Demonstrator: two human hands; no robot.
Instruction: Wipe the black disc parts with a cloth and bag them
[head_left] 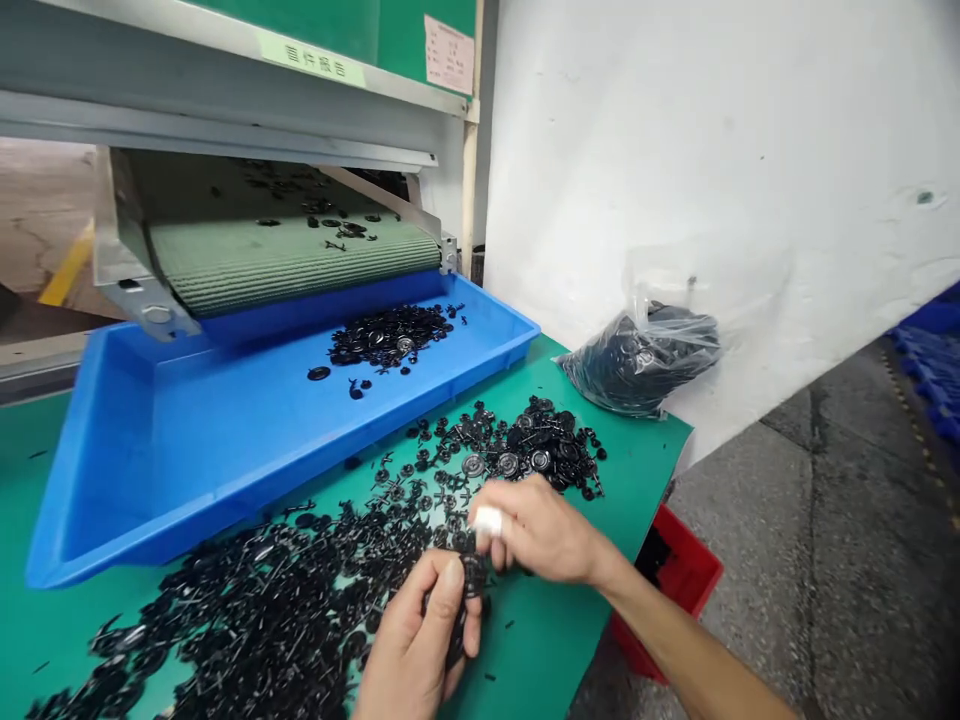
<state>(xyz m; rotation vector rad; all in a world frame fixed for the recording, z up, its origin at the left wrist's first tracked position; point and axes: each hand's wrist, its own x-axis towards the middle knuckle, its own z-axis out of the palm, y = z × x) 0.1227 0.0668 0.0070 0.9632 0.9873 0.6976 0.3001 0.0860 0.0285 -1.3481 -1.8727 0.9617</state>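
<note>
My left hand [427, 630] is closed around a clutch of small black plastic parts [472, 574], some round and ridged, showing between thumb and fingers. Just above and to the right, my right hand [536, 530] has its fingers curled downward, with white tape round one finger. Whatever its fingertips hold, if anything, is hidden. Beneath and around both hands, a wide spread of loose black plastic parts [277, 600] covers the green tabletop [544, 640]. Beyond the right hand lies a heap of black discs and small pieces [540, 445].
A blue tray [217, 420] holding a pile of black parts [390, 335] stands under a green conveyor belt [300, 255] carrying more pieces. A filled clear plastic bag [645, 355] leans against the white panel [675, 130]. Below the table's right edge is a red bin [690, 565].
</note>
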